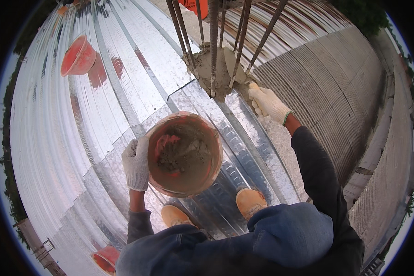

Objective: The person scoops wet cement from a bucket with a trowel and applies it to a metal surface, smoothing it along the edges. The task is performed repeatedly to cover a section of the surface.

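Observation:
My left hand (137, 161), in a whitish knit glove, grips the left rim of a red bucket (217, 152) smeared with grey cement. Wet mortar (188, 152) lies inside it, with red plastic showing through in places. Further off, my gloved right hand (267, 102) is closed around the light handle of a trowel (254, 86). Its blade seems to rest at the right side of a mound of wet concrete (211, 69), partly hidden behind the rods. Several ribbed steel rebars (213, 41) stand upright out of that mound.
Ribbed metal decking (115, 92) spreads under my tan boots (251, 202) and to the left. A red bucket (78, 57) lies tipped at the far left, another (106, 258) at the near left. Corrugated roofing (326, 87) covers the right side. An orange object (195, 7) sits behind the rebars.

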